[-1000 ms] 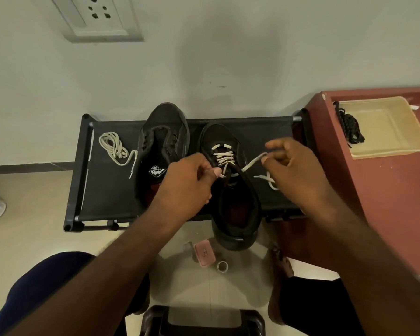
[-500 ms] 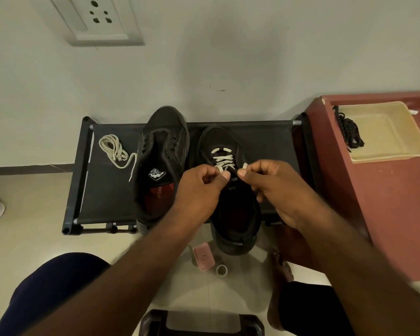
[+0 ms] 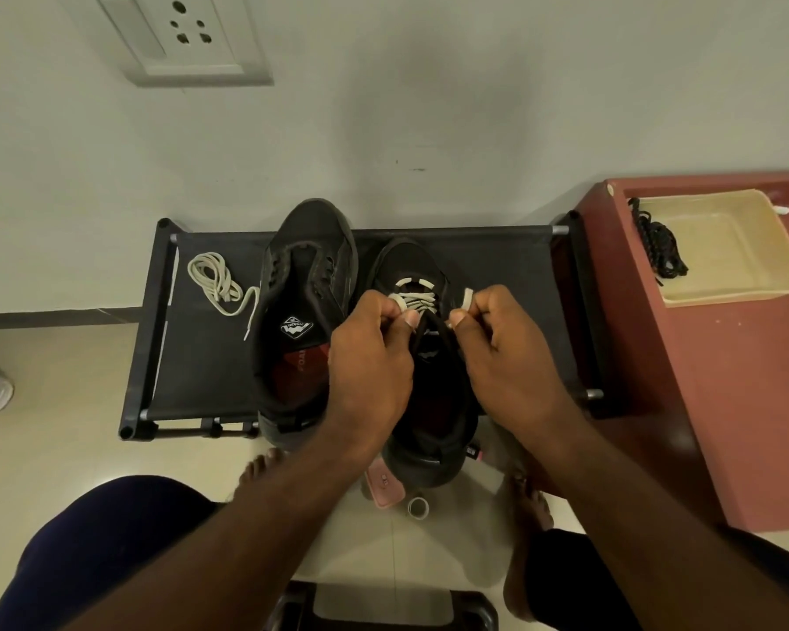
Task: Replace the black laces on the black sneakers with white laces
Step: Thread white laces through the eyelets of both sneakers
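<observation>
White spare lace (image 3: pixel 214 279), coiled, lies at left centre on a black rack (image 3: pixel 502 266). Just right of it stands an unlaced sneaker (image 3: pixel 308 248). At frame centre, a second sneaker (image 3: pixel 406 259) carries a threaded white lace (image 3: pixel 417 299) through its toe-end eyelets. The left hand (image 3: pixel 370 362) pinches one lace end between thumb and curled fingers, and the right hand (image 3: pixel 511 357) pinches the other end likewise. At upper right, black laces (image 3: pixel 659 245) lie at the left edge of a beige tray (image 3: pixel 748 266).
</observation>
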Action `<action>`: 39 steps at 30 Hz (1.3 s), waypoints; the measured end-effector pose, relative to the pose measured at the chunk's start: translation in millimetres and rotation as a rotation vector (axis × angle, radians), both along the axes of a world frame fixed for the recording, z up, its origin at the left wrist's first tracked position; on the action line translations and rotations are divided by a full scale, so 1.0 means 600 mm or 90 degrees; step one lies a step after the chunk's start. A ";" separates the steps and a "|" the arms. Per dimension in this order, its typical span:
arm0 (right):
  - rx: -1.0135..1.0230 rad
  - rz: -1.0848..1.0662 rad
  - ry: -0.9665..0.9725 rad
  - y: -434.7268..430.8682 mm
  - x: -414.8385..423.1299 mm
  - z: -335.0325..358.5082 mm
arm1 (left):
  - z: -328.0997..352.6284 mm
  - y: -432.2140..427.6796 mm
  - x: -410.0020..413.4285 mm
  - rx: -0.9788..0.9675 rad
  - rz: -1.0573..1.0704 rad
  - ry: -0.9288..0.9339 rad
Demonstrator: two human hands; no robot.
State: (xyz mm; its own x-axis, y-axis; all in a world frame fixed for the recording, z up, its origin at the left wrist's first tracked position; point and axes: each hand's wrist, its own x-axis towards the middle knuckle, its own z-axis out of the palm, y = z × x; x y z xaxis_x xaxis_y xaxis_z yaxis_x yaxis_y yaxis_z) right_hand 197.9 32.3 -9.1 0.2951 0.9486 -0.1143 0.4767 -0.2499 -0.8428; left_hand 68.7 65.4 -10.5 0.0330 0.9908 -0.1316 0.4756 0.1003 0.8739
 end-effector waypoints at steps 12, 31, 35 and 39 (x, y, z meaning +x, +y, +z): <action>0.023 0.183 -0.117 -0.001 -0.006 0.013 | -0.004 0.008 -0.020 0.017 -0.088 0.062; 0.193 0.181 -0.075 0.011 0.023 0.027 | 0.046 0.031 -0.023 -0.062 -0.363 -0.136; 0.209 0.157 -0.110 0.012 0.028 0.032 | 0.056 0.030 -0.035 -0.099 -0.357 -0.170; 0.169 0.069 0.034 0.014 0.014 0.035 | 0.060 0.021 -0.031 -0.082 -0.310 -0.182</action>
